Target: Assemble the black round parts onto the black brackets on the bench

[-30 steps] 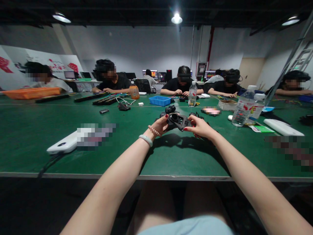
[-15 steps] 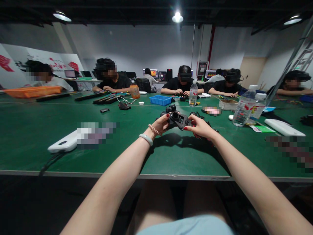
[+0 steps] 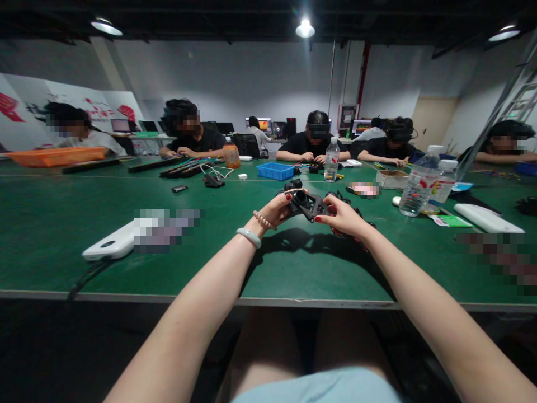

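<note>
Between my two hands is a black plastic part with a round ring at one end and an angular frame (image 3: pixel 311 206) at the other. My left hand (image 3: pixel 277 210) grips its ring end, thumb on top. My right hand (image 3: pixel 343 217) pinches the frame end, fingers closed on it. The part is held tilted above the green table (image 3: pixel 218 246), and its shadow falls below. Just behind my hands lie more black parts (image 3: pixel 292 186), partly hidden; I cannot make out their kind.
A blue bin (image 3: pixel 275 171) and a water bottle (image 3: pixel 331 161) stand ahead. Two larger bottles (image 3: pixel 420 182) and a white power bank (image 3: pixel 489 218) are at the right. Another white device (image 3: pixel 111 242) with a cable lies left. Several people sit across the table.
Both hands keep the same hold on the black part. My left wrist has shifted very slightly to the left; otherwise little differs.
</note>
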